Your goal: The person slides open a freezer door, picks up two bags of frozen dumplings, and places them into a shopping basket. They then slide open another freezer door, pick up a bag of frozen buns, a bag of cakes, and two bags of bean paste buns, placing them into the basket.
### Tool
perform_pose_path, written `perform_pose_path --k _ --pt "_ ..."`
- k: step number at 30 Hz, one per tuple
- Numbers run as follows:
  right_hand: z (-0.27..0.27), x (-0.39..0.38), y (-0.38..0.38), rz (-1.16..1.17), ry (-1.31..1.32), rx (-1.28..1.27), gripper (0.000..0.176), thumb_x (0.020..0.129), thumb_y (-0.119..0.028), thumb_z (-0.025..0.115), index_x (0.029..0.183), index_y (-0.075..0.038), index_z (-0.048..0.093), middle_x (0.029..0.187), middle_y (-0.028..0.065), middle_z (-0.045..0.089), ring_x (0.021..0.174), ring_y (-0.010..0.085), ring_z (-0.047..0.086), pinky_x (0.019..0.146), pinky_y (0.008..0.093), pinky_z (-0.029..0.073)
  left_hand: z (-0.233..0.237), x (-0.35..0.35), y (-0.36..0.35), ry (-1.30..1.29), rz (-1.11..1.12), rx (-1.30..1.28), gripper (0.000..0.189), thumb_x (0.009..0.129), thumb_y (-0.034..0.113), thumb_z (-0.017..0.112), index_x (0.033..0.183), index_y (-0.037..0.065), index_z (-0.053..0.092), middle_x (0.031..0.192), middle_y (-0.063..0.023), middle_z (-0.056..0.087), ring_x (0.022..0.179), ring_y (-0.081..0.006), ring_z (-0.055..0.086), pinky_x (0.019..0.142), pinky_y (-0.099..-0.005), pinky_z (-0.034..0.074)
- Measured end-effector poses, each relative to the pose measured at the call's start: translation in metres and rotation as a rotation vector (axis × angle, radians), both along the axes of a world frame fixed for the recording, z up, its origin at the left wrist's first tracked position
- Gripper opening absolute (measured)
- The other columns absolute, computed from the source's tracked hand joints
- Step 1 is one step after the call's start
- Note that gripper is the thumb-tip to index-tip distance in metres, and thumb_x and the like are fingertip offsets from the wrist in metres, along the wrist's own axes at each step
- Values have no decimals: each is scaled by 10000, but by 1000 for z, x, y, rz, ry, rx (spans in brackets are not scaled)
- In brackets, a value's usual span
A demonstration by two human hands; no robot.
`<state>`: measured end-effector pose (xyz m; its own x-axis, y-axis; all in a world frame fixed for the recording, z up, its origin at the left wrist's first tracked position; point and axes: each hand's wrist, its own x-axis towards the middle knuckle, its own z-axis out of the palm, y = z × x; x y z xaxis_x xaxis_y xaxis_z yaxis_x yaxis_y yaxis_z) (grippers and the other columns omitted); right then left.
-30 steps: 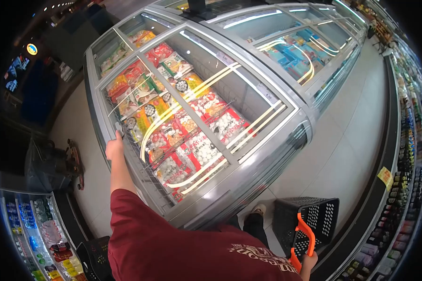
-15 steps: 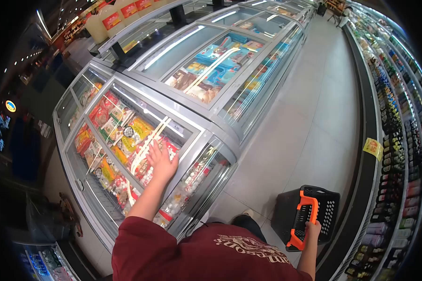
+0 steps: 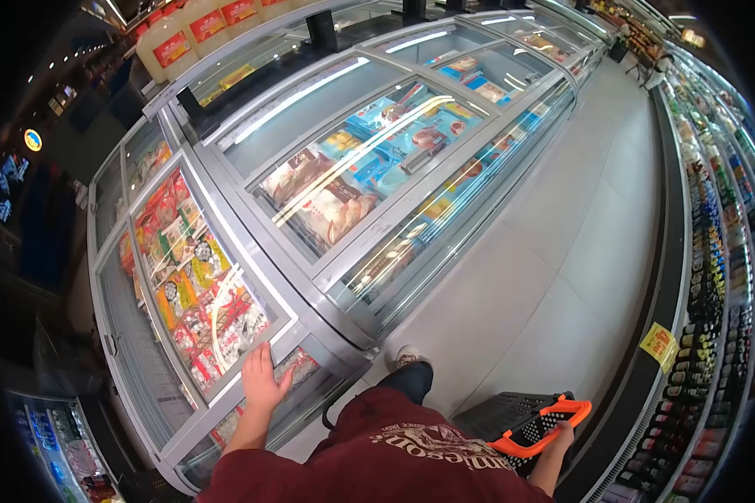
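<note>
My left hand lies over the front corner frame of the chest freezer, its fingers stretched out and nothing in them. Under the glass by that hand are bags of frozen food in red, yellow and white. My right hand is wrapped round the orange handle of a black shopping basket, which hangs low at my right side and is partly hidden by my shirt.
A second chest freezer with blue boxes runs ahead on the left. The tiled aisle floor lies between it and shelves of bottles. A yellow price tag sticks out there. Large jugs stand upper left.
I have stepped forward along the aisle. My left hand has slid from over the glass lid to the freezer's edge frame. The basket has swung and tilted in my right hand.
</note>
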<state>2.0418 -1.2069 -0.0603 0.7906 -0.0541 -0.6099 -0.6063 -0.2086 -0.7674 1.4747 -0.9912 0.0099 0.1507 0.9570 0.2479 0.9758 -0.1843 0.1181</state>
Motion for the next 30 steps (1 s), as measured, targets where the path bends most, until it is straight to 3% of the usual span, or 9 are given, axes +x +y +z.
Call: perform_pose_path --k 5,10,11,15,17,20,25,30 --pt "-1 58 28 -76 -45 52 49 660 -93 434 652 -49 454 517 22 399 400 144 394 383 263 350 -13 21 22 -59 284 -20 469 659 250 586 1027 1 437 970 -162 469 916 -327 429 799 -411 327" --pt "10 91 71 -104 -128 124 169 678 -80 419 766 3 537 552 16 422 448 138 411 429 240 346 7 102 83 -126 171 31 427 667 221 583 1014 6 456 1011 -160 429 967 -322 378 869 -447 257" --pt "12 100 77 -66 -111 65 263 691 -75 405 893 41 528 627 31 447 531 143 441 500 259 372 12 127 103 -113 122 61 427 668 219 584 1018 9 458 1023 -159 420 978 -324 373 878 -458 251" --pt "-21 163 93 -246 -122 150 158 701 -131 417 794 -7 448 706 51 416 652 172 433 591 311 396 11 222 183 -123 37 121 435 670 214 589 1046 38 460 1067 -150 393 1016 -329 358 906 -484 233" --pt "-14 196 99 -215 -47 146 136 703 -168 421 735 -40 389 742 59 397 706 188 419 630 335 400 8 263 223 -182 57 109 446 676 225 593 1059 46 454 1076 -153 389 1022 -331 356 911 -464 244" --pt "16 201 143 -273 -191 98 152 703 -200 411 690 -59 355 706 60 381 674 200 408 628 346 398 6 308 282 -193 133 106 485 692 257 595 1089 31 432 1078 -168 396 1030 -343 358 907 -433 263" --pt "2 265 177 -243 -145 65 164 708 -213 412 654 -73 347 673 54 382 649 199 407 625 341 398 -18 340 360 -187 284 172 496 704 278 592 1086 11 422 1051 -189 423 1017 -343 375 872 -427 287" --pt "-22 305 226 -184 -115 87 185 712 -227 413 618 -87 339 640 49 383 623 199 406 622 336 398 -27 347 376 -160 381 213 462 712 270 580 1064 10 433 1006 -192 435 970 -343 394 833 -430 305"
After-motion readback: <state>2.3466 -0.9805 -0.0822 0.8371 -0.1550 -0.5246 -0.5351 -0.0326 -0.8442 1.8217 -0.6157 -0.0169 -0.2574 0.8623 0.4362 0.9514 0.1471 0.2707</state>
